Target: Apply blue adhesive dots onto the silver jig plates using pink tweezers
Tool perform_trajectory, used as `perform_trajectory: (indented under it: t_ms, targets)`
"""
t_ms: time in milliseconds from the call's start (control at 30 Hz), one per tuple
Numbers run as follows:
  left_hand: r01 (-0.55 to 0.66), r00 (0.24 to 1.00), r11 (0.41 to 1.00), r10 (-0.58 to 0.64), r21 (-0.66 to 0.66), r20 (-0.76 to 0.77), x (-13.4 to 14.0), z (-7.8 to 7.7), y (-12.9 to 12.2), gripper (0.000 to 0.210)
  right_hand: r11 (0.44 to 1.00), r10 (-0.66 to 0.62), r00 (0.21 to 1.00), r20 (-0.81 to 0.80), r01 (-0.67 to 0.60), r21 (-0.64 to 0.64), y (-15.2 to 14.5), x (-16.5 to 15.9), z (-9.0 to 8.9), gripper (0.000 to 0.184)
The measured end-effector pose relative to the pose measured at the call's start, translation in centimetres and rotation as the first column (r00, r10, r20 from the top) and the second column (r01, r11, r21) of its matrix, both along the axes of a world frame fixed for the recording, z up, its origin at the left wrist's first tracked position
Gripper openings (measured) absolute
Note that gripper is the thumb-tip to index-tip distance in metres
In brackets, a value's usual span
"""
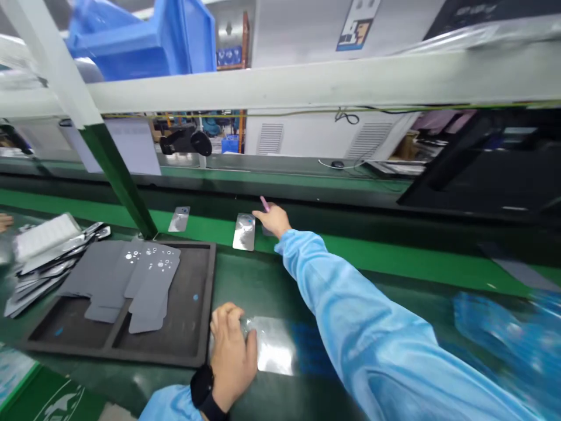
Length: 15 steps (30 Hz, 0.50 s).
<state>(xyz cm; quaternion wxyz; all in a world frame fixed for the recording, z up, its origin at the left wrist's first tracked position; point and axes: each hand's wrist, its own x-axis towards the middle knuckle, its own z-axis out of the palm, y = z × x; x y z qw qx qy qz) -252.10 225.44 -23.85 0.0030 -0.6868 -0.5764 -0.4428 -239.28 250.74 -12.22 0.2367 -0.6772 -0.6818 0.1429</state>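
My right hand reaches out over the green conveyor belt, closed around a slim pink pen-like stick. Partly hidden beneath that hand is a small greyish plate. Just left of it lies a shiny silver phone-sized plate, and a similar silver plate sits farther left. My left hand, wearing a black watch, rests by the right edge of a dark divided tray; its thumb is apart from its slightly bent fingers, and nothing shows in it. Grey phone-shaped sheets with cutouts lie overlapping in the tray.
A clear film sheet lies right of my left hand. Stacked pieces are piled at left, near another person's hand. A green-and-white post rises behind the tray. Blue plastic wrap lies at right.
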Motion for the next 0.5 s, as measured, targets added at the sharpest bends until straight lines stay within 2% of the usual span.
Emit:
perform_trajectory:
  t_ms: [67, 133, 233, 300, 400, 500]
  targets:
    - [-0.009, 1.0, 1.0, 0.009, -0.003, -0.002, 0.3, 0.0, 0.0, 0.03, 0.994, -0.045, 0.969, 0.244, 0.066, -0.081, 1.4, 0.2, -0.3, 0.059]
    - [-0.013, 1.0, 1.0, 0.013, -0.015, -0.001, 0.5, 0.1, 0.1, 0.033, 0.987, -0.007, 0.938, 0.347, 0.063, -0.15, 1.7, 0.4, -1.1, 0.06]
    - [-0.015, 1.0, 0.999, 0.015, -0.04, 0.018, 0.6, 0.2, 0.2, 0.033, 0.984, 0.07, 0.931, 0.357, -0.006, -0.177, 1.2, 0.0, -1.9, 0.039]
    - [-0.017, 0.999, 0.998, 0.019, -0.055, 0.048, 0.5, 0.2, 0.3, 0.029, 0.985, 0.098, 0.932, 0.349, -0.042, -0.166, 0.7, -0.4, -1.4, 0.028]
    - [-0.013, 0.992, 0.999, 0.018, -0.041, 0.123, 0.1, -0.1, 0.5, 0.02, 0.993, 0.065, 0.946, 0.319, -0.031, -0.111, -0.4, -0.4, 0.4, 0.028]
    - [0.036, 0.959, 0.997, -0.015, -0.069, 0.284, -0.4, 0.0, 0.6, 0.018, 0.998, 0.017, 0.968, 0.249, -0.002, -0.062, -3.8, 0.9, 1.4, 0.032]
